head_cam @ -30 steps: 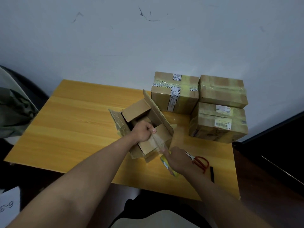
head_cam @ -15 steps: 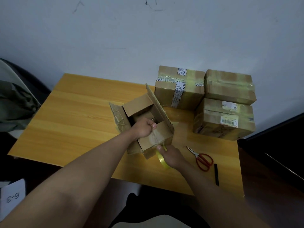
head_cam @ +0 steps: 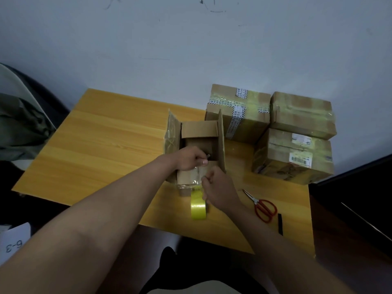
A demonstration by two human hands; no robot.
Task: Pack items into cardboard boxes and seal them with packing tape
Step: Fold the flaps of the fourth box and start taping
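Nearest the person, the roll of yellow packing tape [head_cam: 198,205] hangs just off the near face of the open cardboard box [head_cam: 199,136], gripped by the right hand [head_cam: 218,190], whose fingers curl round its far side while a clear strip runs up onto the cardboard. The left hand [head_cam: 189,159] sits on the box's near top edge, fingers curled over the rim and thumb pressing down where the tape lands. To do this well, I'd say keep that thumb pinning the stuck end, pull the roll with steady tension so the film lies flat, then rub it down before cutting; slack would let it wrinkle or stick to itself. The box is matte brown, corrugated, its side flaps standing upright, old glossy tape crinkled on the left one. Right of the hands lie red-handled scissors [head_cam: 263,206] on the smooth, wood-grained yellow table [head_cam: 106,145]. Farther back, against the wall, three sealed boxes [head_cam: 297,153] sit close together, shiny with tape, one banded with printed white strips.
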